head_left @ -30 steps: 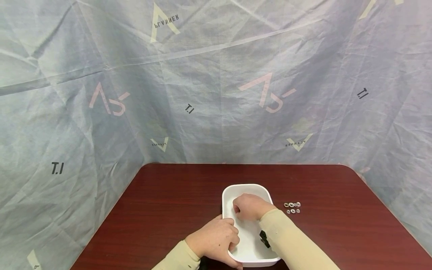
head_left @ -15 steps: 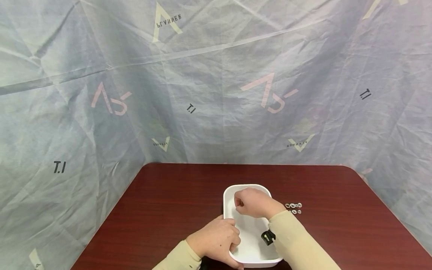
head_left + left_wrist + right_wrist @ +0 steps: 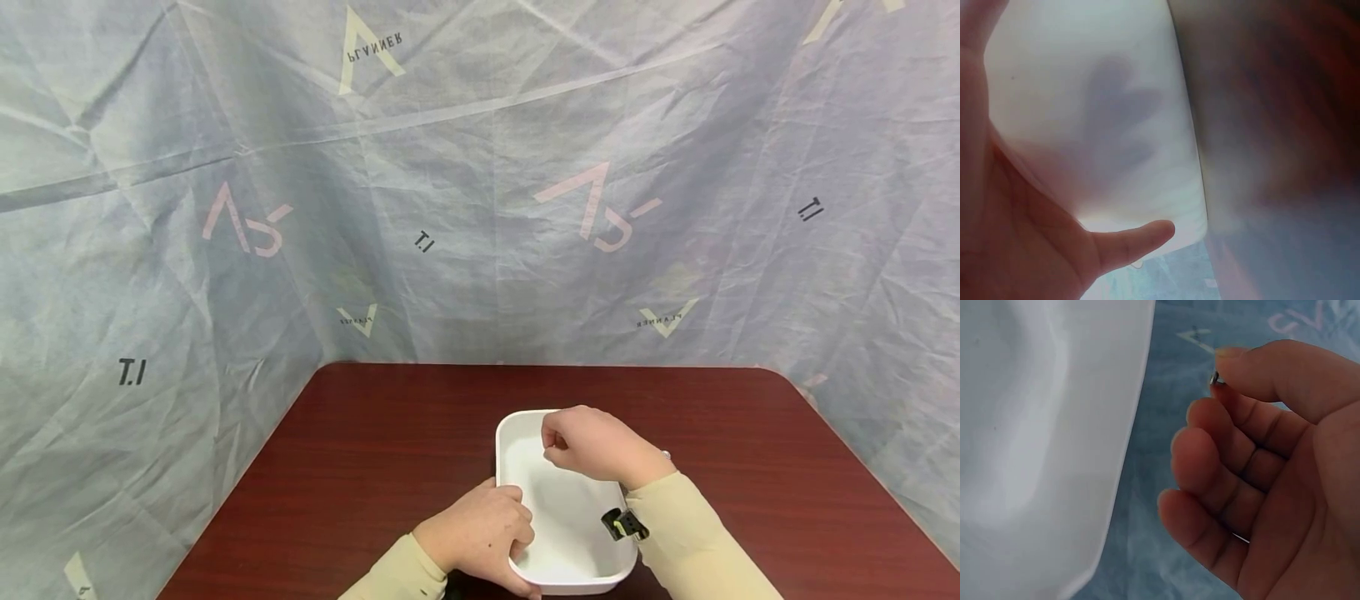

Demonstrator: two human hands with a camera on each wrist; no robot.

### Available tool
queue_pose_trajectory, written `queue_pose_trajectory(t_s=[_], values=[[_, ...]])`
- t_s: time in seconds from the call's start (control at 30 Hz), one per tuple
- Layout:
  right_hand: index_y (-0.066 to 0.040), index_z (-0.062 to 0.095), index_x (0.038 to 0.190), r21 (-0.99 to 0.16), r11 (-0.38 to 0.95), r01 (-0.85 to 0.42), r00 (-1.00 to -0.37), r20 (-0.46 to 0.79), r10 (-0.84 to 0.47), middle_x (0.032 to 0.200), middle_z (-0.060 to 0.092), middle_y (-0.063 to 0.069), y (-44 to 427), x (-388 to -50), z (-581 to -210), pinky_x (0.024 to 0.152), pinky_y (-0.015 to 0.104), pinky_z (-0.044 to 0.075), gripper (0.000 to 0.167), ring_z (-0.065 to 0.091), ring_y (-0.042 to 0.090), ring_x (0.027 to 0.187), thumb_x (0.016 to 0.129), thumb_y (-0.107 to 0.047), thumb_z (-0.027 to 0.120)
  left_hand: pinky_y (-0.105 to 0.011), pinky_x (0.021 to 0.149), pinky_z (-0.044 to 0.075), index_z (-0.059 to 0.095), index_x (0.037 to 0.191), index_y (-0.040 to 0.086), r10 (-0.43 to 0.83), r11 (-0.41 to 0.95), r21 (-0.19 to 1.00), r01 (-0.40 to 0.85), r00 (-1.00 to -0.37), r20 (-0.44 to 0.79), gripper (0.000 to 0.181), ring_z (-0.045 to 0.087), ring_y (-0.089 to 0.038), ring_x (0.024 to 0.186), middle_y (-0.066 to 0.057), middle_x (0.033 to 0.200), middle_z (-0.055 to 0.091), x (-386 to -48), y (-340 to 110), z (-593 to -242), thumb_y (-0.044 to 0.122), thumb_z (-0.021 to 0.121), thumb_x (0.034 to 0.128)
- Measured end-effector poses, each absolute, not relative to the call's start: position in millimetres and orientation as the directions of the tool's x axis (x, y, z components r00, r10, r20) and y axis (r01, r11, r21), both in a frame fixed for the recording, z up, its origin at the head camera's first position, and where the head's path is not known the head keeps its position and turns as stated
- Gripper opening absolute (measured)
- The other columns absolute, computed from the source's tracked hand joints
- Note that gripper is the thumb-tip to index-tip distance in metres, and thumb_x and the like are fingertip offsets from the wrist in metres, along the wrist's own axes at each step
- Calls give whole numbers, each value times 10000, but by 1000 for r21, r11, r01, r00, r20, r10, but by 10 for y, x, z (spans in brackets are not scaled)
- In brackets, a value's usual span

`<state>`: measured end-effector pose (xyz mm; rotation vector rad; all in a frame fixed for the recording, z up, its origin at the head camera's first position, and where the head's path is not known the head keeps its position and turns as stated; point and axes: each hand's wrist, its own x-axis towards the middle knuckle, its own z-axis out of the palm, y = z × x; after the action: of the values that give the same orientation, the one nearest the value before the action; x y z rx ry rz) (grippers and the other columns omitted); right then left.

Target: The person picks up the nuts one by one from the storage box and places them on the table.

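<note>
A white rounded rectangular container (image 3: pixel 562 517) lies on the table in the head view. My left hand (image 3: pixel 483 529) grips its near left wall, fingers curled over the rim. In the left wrist view, those fingers show as shadows through the container wall (image 3: pixel 1166 144). My right hand (image 3: pixel 592 442) hovers over the container's far right part, fingers bent. In the right wrist view, its thumb and index finger pinch a small shiny metal piece (image 3: pixel 1214 378); its exact kind is too small to tell. The other fingers (image 3: pixel 1194 459) curl loosely.
The dark red wooden table (image 3: pixel 390 442) extends on both sides of the container. Most of the small metal pieces right of it are hidden behind my right wrist; one bit of metal (image 3: pixel 666 454) shows. A grey printed cloth (image 3: pixel 480 250) hangs behind.
My right hand has risen from inside the container and moved right toward its far right rim, covering the small metal pieces on the table. The left hand keeps its grip.
</note>
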<state>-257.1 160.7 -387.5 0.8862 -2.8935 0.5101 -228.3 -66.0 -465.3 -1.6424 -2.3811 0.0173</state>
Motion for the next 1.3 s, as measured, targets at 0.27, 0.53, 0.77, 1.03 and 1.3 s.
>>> queue_pose_trajectory(t_s=[0.27,0.53,0.77,1.03,1.3], values=[[-276,586,828,-374,789,-487,-872,156,-464,667,507,-136,1937,-2451,-3788,562,279,414,169,456,27,577,926,-193,697,-210,594,262,414,505,324,925,362,-158,919,-332,185,579,337,2,658,251,588,352,-2279,-650,-4629,785,721,670],[-271,596,844,-433,793,-429,-902,166,-398,675,528,-139,2386,-2386,-3844,594,278,433,158,497,23,566,931,-193,702,-218,615,280,407,512,328,928,362,-176,915,-335,166,578,339,-4,662,245,598,354,-2271,-653,-4619,791,708,684],[-252,600,849,-438,821,-366,-931,173,-322,683,551,-137,2674,-2374,-3915,611,284,439,147,510,32,607,922,-169,696,-220,608,263,398,507,318,928,359,-167,918,-331,173,588,322,-3,651,239,592,345,-2285,-658,-4631,781,718,676],[-213,606,881,-420,850,-317,-948,157,-275,709,538,-109,2878,-2397,-4024,624,307,427,108,497,63,644,915,-136,674,-225,620,287,396,500,327,928,355,-177,918,-324,184,579,338,-9,653,240,583,348,-2290,-646,-4636,775,720,673],[-158,598,898,-407,882,-238,-971,89,-221,725,534,-55,3096,-2490,-4249,603,343,416,79,483,124,633,905,-99,652,-220,615,282,388,498,327,933,338,-197,920,-300,201,586,335,-15,642,234,579,348,-2300,-645,-4646,778,723,665]])
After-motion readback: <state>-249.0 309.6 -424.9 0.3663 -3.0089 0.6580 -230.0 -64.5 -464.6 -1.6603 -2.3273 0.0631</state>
